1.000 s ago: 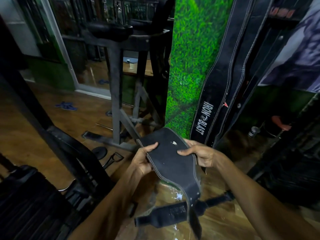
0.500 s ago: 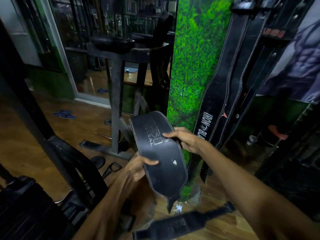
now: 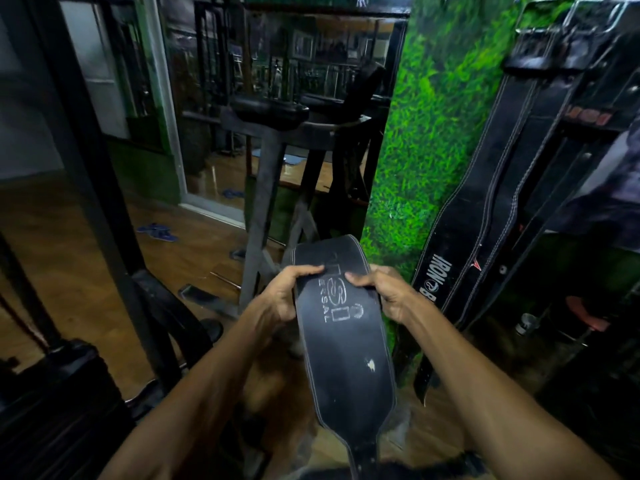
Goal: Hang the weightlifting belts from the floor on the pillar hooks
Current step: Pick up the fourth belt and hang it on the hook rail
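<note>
i have the black belt [image 3: 341, 344] up in front of me, both hands closed on its wide upper part: left hand [image 3: 284, 292] on the left edge, right hand [image 3: 382, 292] on the right, thumbs on the printed face. its narrow end hangs down toward the floor [image 3: 69, 244]. the grass-covered pillar [image 3: 426, 140] stands just beyond, with hung belts [image 3: 485, 216] on its right side, buckles up top. to do this well, i judge i should find the buckle end, raise it and loop it over a free hook; i cannot see one here.
</note>
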